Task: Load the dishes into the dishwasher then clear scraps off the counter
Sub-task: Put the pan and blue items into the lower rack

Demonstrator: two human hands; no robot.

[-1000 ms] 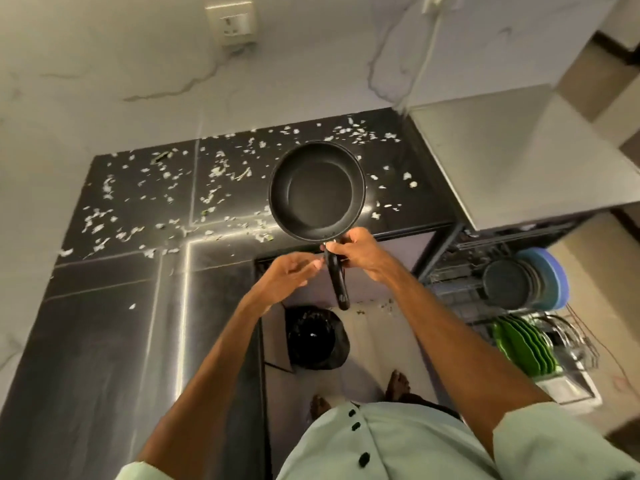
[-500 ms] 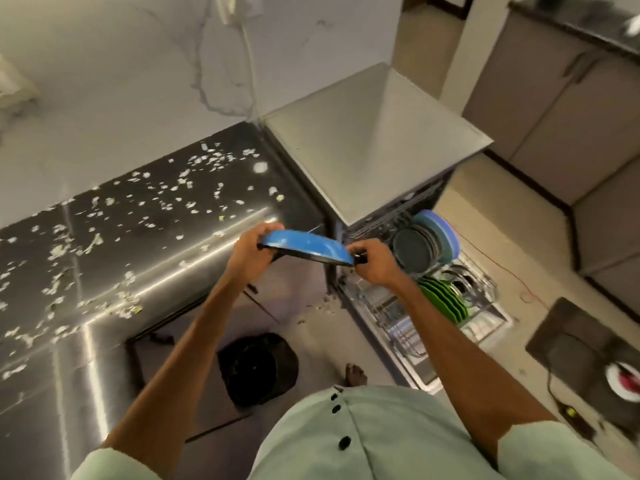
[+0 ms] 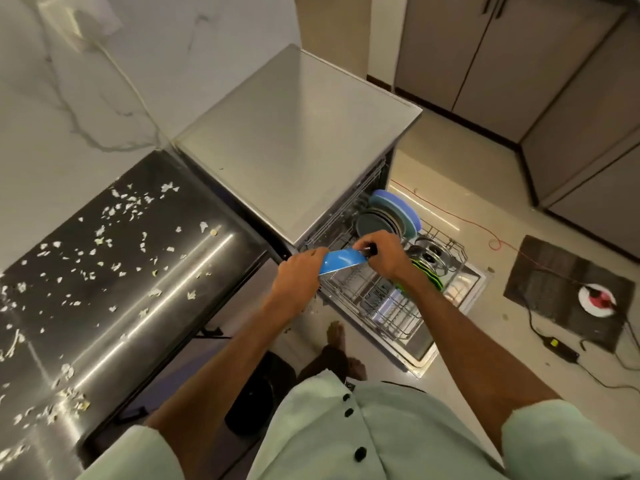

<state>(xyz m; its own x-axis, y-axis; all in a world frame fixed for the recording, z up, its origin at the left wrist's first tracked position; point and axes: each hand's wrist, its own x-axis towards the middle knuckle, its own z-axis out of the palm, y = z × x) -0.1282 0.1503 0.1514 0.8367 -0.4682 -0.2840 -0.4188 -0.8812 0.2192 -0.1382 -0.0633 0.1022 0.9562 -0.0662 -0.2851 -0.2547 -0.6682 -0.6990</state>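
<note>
1. Head view, the hands: both hands hold one pan [image 3: 343, 263] in the air, between the counter and the open dishwasher [image 3: 298, 140]. The left hand [image 3: 299, 271] grips the rim of the pan with curled fingers. The right hand [image 3: 384, 256] is closed round the dark handle [image 3: 372, 250].
2. Head view, how the pan lies: it is turned on its edge, so its blue underside faces the person. Its long axis, from rim to handle, goes from left to right and rises a little toward the handle.
3. Head view, the relation that matters: the pulled-out lower rack [image 3: 381, 306] lies straight below the pan and a little to the right of it. The right hand is the nearer one to the loaded part of the rack. The wire rows in the near part of the rack look free, so the pan probably only needs to go down, edge first.
4. Head view, what is loaded: blue plates [image 3: 398, 209] stand at the far end, touching darker ones. Green plates [image 3: 429, 275] stand just beside the right wrist, and a steel pot [image 3: 433, 254] sits behind them.
5. Head view, the second part of the task: white scraps [image 3: 114, 216] lie scattered over the dark counter [image 3: 156, 306], well apart from both hands and not yet cleared.
6. Writing: no brand, label or text can be read anywhere.
</note>
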